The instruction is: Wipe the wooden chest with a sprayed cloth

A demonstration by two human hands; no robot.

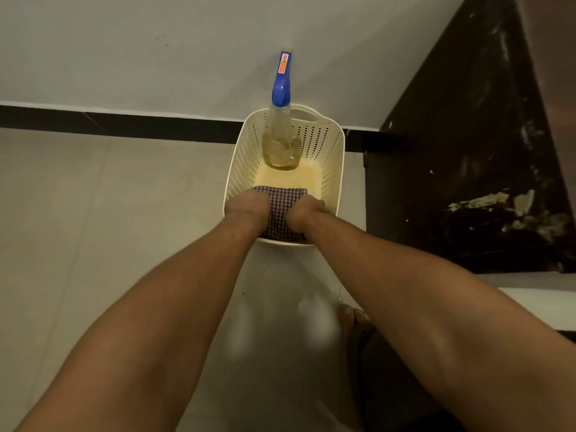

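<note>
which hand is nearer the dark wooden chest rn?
Right. The right hand is at the right edge of the cloth in the basket, toward the chest; the left hand is at the left edge, farther off.

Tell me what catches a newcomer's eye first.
Centre frame, the left hand and right hand grip a checked cloth at the near end of a cream basket. A blue-headed spray bottle stands at its far end; the dark wooden chest, smeared pale, fills the right.
</note>
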